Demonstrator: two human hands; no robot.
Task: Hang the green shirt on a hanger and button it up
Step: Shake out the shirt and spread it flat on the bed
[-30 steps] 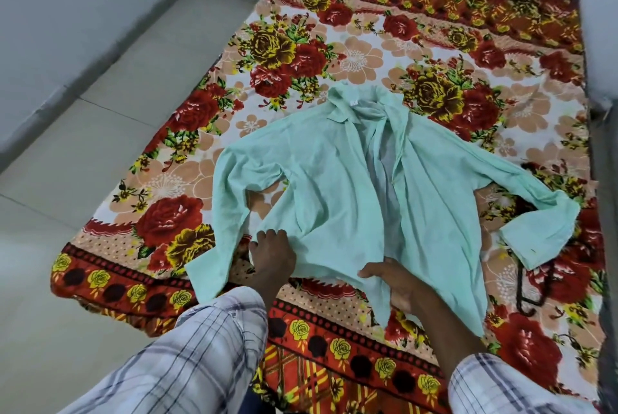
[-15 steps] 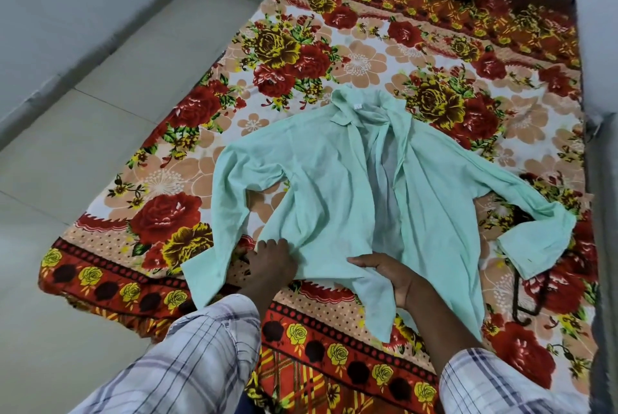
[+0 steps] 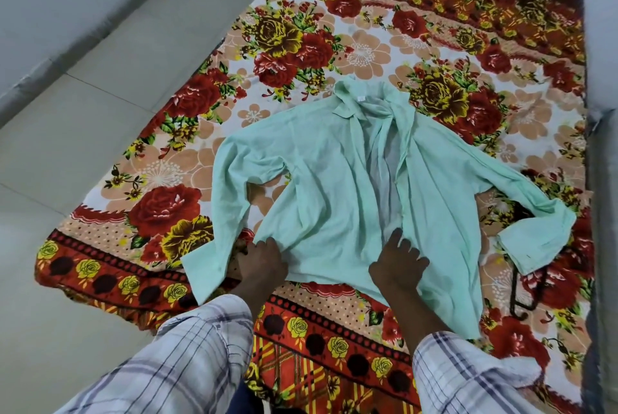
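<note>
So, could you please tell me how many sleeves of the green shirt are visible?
2, both on the green shirt. One sleeve bends down the picture's left, cuff beside the left hand; the other sleeve stretches right, cuff on the bedspread. Neither is hidden.

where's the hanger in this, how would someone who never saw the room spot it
Find the floral bedsheet, then the green shirt spread open on it. Follow the sleeve on the person's right to its cuff; the hanger lies just nearer the person, partly under the fabric. It is the only thin black frame among the red and yellow flowers.
</note>
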